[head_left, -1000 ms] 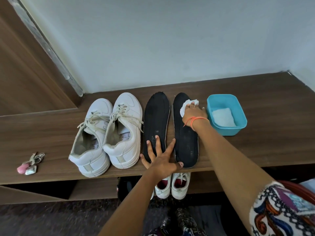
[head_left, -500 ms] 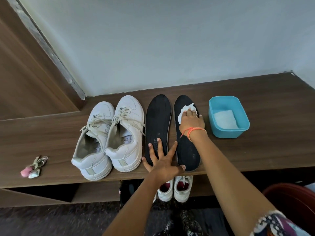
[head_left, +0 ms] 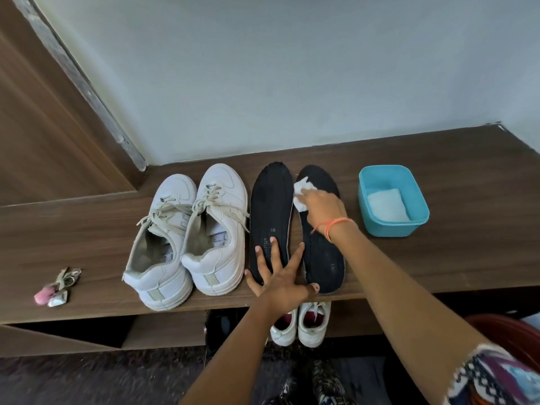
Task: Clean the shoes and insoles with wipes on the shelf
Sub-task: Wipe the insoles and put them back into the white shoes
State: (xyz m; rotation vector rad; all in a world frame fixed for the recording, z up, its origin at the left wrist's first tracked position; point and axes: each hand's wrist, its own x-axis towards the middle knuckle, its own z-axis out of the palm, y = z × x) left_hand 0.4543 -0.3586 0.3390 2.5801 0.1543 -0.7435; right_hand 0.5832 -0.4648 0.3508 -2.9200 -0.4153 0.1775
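Observation:
Two white sneakers [head_left: 187, 238] stand side by side on the brown wooden shelf [head_left: 438, 252]. To their right lie two black insoles, the left insole [head_left: 270, 211] and the right insole [head_left: 321, 255]. My right hand [head_left: 323, 210] presses a white wipe [head_left: 302, 192] onto the toe half of the right insole. My left hand [head_left: 280, 276] lies with spread fingers over the heel ends of both insoles, holding them down. A blue tub [head_left: 393, 204] with folded white wipes inside stands to the right of the insoles.
A small pink and white object [head_left: 55, 287] lies at the shelf's left front. Under the shelf stands a small pair of white shoes [head_left: 301, 323]. A wooden panel rises at the left, a pale wall at the back. A reddish-brown rounded thing [head_left: 505, 337] sits low right.
My right hand has slid the wipe leftward and slightly back across the toe part of the right insole. My left hand has stayed on the heels.

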